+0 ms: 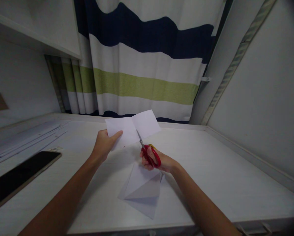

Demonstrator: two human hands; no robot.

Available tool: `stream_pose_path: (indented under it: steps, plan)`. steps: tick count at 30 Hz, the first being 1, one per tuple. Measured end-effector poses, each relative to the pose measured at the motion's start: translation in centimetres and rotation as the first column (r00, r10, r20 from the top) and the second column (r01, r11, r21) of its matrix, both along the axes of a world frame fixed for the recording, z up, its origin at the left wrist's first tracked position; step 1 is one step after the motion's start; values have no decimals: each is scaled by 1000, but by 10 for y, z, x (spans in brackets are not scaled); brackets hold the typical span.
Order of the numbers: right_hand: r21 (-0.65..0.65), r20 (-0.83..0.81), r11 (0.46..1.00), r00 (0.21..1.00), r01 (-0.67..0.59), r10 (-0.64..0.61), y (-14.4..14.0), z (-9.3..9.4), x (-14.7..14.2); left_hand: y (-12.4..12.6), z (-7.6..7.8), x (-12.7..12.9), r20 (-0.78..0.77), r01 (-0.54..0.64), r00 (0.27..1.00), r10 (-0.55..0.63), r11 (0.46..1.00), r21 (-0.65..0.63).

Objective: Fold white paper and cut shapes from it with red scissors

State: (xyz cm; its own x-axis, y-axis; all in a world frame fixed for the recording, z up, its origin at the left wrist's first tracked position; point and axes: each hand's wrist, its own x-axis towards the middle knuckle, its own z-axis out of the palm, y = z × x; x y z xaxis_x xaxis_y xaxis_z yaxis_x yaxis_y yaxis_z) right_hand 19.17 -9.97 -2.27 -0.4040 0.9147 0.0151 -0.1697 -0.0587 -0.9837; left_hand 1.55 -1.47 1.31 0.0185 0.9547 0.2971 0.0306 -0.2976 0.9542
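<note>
My left hand [105,143] pinches the left side of a white sheet of paper [127,129] and holds it up above the desk. My right hand [157,160] grips red-handled scissors [149,154], whose blades point up into the paper's lower edge near its middle crease. Below my right hand a folded white paper piece [143,190] lies flat on the desk.
The white desk [211,170] runs to a raised rim at the right and back. A dark phone or tablet [16,178] lies at the left edge. A striped curtain [147,65] hangs behind, and a shelf [33,32] juts out at the upper left.
</note>
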Motion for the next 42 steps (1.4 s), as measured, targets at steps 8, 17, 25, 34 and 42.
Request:
stream_pose_path:
  steps: [8, 17, 25, 34, 42]
  plan:
    - [39, -22, 999, 999, -26, 27, 0, 0, 2, 0, 1, 0, -13, 9, 1000, -9, 1000, 15]
    - [39, -39, 999, 999, -19, 20, 0, 1, 1, -7, 6, 2, -26, -35, 999, 35, 999, -6]
    - [-54, -57, 998, 998, 12, -16, 0, 2, -2, -6, 6, 2, -63, -37, 997, 38, 999, 14]
    - [-89, -72, 996, 997, 13, -19, 1, 2, -3, -5, 5, 2, -94, -10, 995, 10, 1000, 0]
    - [-71, -79, 997, 997, -18, 13, 3, -3, 0, -9, 9, 3, -67, -31, 997, 31, 1000, 7]
